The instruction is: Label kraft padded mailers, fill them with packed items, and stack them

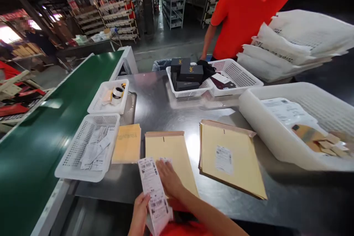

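A strip of printed labels (pixel 155 193) is pinched between the thumb and fingers of my left hand (pixel 140 208), near the table's front edge. My right hand (pixel 169 180) lies flat with its fingers stretched out on a yellow envelope (pixel 166 143), over a white label that shows partly past the fingertips. To the right is a stack of yellow envelopes (pixel 232 158), the top one bearing a white label (pixel 224 159). Smaller yellow-orange envelopes (pixel 126 143) lie left of the middle envelope.
White baskets hold paper slips (pixel 96 147), tape rolls (pixel 117 94) and black boxes (pixel 191 73). A large white bin (pixel 260 125) stands at right, below stacked white bags (pixel 287 49). A green conveyor (pixel 55 107) runs along the left. A person in orange (pixel 243 11) stands across the table.
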The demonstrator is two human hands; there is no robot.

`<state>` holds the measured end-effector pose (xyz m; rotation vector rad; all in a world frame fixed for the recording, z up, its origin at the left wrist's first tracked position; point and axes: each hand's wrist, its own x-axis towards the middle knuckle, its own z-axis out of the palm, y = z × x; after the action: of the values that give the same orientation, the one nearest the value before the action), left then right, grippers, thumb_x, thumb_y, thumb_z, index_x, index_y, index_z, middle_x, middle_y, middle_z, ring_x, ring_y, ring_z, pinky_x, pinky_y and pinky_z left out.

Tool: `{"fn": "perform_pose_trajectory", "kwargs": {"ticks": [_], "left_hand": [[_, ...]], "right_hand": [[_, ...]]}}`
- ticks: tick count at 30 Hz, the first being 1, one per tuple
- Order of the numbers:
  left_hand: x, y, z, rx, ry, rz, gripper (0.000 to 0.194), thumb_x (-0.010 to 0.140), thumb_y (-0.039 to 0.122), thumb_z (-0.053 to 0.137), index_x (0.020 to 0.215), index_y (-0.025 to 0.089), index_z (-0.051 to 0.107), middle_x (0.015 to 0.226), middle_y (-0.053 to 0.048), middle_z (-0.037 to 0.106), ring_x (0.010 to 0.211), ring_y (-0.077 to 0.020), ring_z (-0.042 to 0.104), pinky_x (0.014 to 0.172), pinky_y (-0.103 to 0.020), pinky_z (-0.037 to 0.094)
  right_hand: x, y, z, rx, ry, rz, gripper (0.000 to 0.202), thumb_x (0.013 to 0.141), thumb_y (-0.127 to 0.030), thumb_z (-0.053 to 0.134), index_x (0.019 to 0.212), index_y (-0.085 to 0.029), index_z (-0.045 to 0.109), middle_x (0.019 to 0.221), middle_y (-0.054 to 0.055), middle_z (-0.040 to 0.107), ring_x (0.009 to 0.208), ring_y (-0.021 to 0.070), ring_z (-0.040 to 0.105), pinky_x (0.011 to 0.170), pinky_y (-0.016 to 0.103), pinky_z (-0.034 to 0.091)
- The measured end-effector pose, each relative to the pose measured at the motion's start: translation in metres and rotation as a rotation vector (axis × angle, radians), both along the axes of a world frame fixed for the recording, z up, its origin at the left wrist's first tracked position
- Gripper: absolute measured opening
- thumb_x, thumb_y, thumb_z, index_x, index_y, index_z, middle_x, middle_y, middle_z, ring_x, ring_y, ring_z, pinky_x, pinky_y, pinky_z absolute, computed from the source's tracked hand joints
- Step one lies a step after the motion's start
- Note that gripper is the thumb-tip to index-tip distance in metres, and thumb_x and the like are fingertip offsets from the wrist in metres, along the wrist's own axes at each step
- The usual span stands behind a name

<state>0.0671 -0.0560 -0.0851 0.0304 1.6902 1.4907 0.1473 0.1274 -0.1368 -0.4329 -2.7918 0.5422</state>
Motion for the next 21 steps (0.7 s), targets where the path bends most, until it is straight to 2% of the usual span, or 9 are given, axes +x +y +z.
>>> {"fn": "perform_pose_trajectory", "kwargs": {"ticks": [1, 3, 6, 8, 9, 11, 14, 18, 21], "left_hand": [[-0.008, 0.003, -0.004, 0.039, -0.071, 0.003, 0.058, 0.053, 0.065, 0.081, 0.083, 0.015, 0.079, 0.086, -0.014, 0.079, 0.087, -0.0348, 0.072, 0.091, -0.049, 0.054], [-0.018, 0.008, -0.012, 0.09, -0.108, -0.016, 0.058, 0.05, 0.063, 0.083, 0.081, 0.014, 0.08, 0.082, -0.014, 0.079, 0.085, -0.035, 0.073, 0.089, -0.049, 0.053], [-0.02, 0.01, -0.019, 0.136, -0.078, -0.053, 0.061, 0.051, 0.065, 0.082, 0.083, 0.014, 0.08, 0.084, -0.014, 0.079, 0.088, -0.036, 0.072, 0.091, -0.05, 0.052], [-0.017, 0.011, -0.02, 0.148, -0.066, -0.079, 0.061, 0.051, 0.068, 0.081, 0.081, 0.015, 0.08, 0.083, -0.013, 0.079, 0.087, -0.0363, 0.072, 0.092, -0.051, 0.051], [-0.015, 0.011, -0.019, 0.143, -0.056, -0.086, 0.06, 0.051, 0.068, 0.08, 0.08, 0.015, 0.08, 0.082, -0.013, 0.079, 0.086, -0.0363, 0.072, 0.092, -0.052, 0.051], [-0.013, 0.01, -0.016, 0.118, -0.039, -0.08, 0.058, 0.051, 0.066, 0.081, 0.078, 0.014, 0.08, 0.082, -0.013, 0.079, 0.084, -0.0357, 0.072, 0.092, -0.052, 0.051], [-0.011, 0.009, -0.007, 0.081, -0.048, -0.073, 0.058, 0.053, 0.063, 0.082, 0.082, 0.013, 0.079, 0.083, -0.013, 0.079, 0.085, -0.0339, 0.072, 0.092, -0.05, 0.052], [-0.022, -0.005, 0.018, 0.073, -0.08, -0.023, 0.052, 0.058, 0.059, 0.079, 0.084, 0.014, 0.077, 0.091, -0.012, 0.079, 0.096, -0.032, 0.071, 0.097, -0.045, 0.052], [-0.047, -0.035, 0.042, -0.011, -0.037, 0.134, 0.043, 0.055, 0.053, 0.082, 0.079, 0.018, 0.075, 0.092, -0.01, 0.079, 0.103, -0.0338, 0.07, 0.097, -0.045, 0.054]], "right_hand": [[0.005, 0.001, -0.004, 0.04, -0.024, 0.187, 0.059, 0.09, -0.026, 0.048, 0.147, -0.015, 0.04, 0.149, 0.013, 0.047, 0.14, 0.0297, 0.036, 0.114, 0.049, 0.028], [0.012, 0.012, -0.012, 0.065, -0.076, 0.291, 0.066, 0.09, -0.033, 0.049, 0.151, -0.017, 0.034, 0.154, 0.012, 0.041, 0.142, 0.0301, 0.035, 0.115, 0.052, 0.027], [0.011, 0.033, -0.02, 0.064, -0.141, -0.005, 0.065, 0.091, -0.037, 0.045, 0.152, -0.016, 0.033, 0.155, 0.015, 0.037, 0.143, 0.0348, 0.033, 0.114, 0.062, 0.024], [0.009, 0.031, -0.022, 0.068, -0.155, -0.161, 0.066, 0.09, -0.035, 0.046, 0.151, -0.013, 0.036, 0.154, 0.019, 0.037, 0.143, 0.0388, 0.032, 0.113, 0.067, 0.021], [0.011, 0.024, -0.022, 0.069, -0.153, -0.134, 0.067, 0.088, -0.036, 0.048, 0.151, -0.013, 0.037, 0.154, 0.02, 0.037, 0.143, 0.0399, 0.031, 0.113, 0.068, 0.02], [0.018, 0.004, -0.018, 0.052, -0.148, 0.081, 0.073, 0.086, -0.041, 0.052, 0.152, -0.016, 0.035, 0.155, 0.018, 0.036, 0.145, 0.0406, 0.027, 0.114, 0.067, 0.019], [0.028, -0.021, -0.007, -0.024, -0.184, 0.358, 0.087, 0.083, -0.054, 0.056, 0.154, -0.014, 0.027, 0.157, 0.021, 0.029, 0.148, 0.0403, 0.017, 0.118, 0.065, 0.015], [0.025, -0.023, 0.015, -0.133, -0.245, 0.319, 0.082, 0.085, -0.046, 0.059, 0.149, -0.002, 0.033, 0.156, 0.028, 0.027, 0.147, 0.0397, 0.021, 0.118, 0.062, 0.018], [0.024, -0.012, 0.046, -0.215, -0.214, 0.247, 0.052, 0.086, -0.026, 0.059, 0.135, -0.009, 0.056, 0.14, 0.022, 0.055, 0.132, 0.0329, 0.05, 0.11, 0.049, 0.041]]}}
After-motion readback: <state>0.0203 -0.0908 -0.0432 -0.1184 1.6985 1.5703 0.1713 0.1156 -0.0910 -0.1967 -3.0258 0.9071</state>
